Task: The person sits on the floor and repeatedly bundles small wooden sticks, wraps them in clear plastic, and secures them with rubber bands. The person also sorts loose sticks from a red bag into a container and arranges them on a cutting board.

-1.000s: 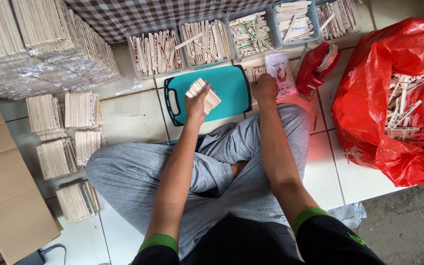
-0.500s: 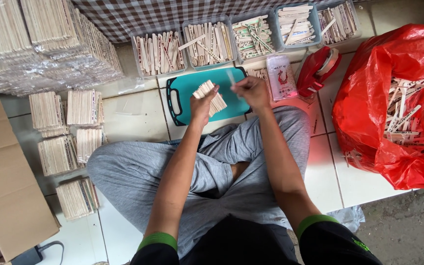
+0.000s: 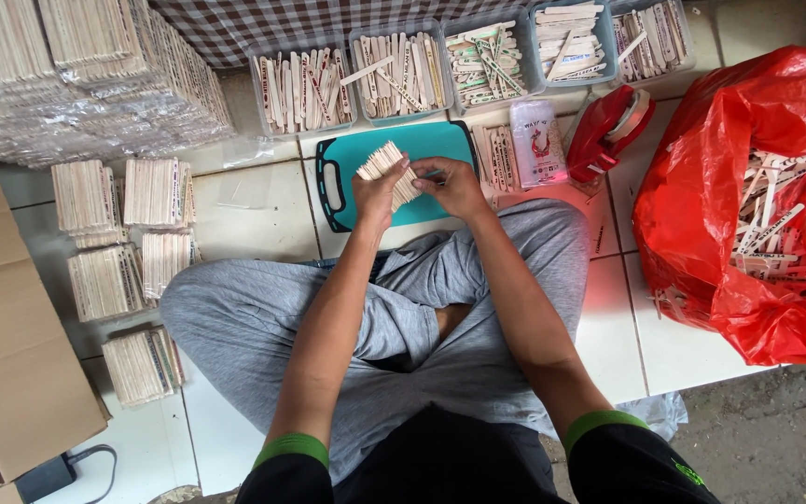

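A: Left hand (image 3: 377, 194) stayed clamped around the bundle of wooden sticks (image 3: 390, 172), over the teal cutting board (image 3: 440, 149)?

B: It did. The right hand (image 3: 452, 185) had left the printed packet (image 3: 536, 142) beyond the grip and closed its fingers on the bundle's near end, squaring the sticks up, I'd judge.

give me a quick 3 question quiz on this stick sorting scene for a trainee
1. True or false: both hands are on the bundle of wooden sticks.
2. What lies under the left hand and right hand? A) cardboard box B) teal cutting board C) red bag
3. What fills the red plastic bag?

Key:
1. True
2. B, the teal cutting board
3. Loose wooden sticks
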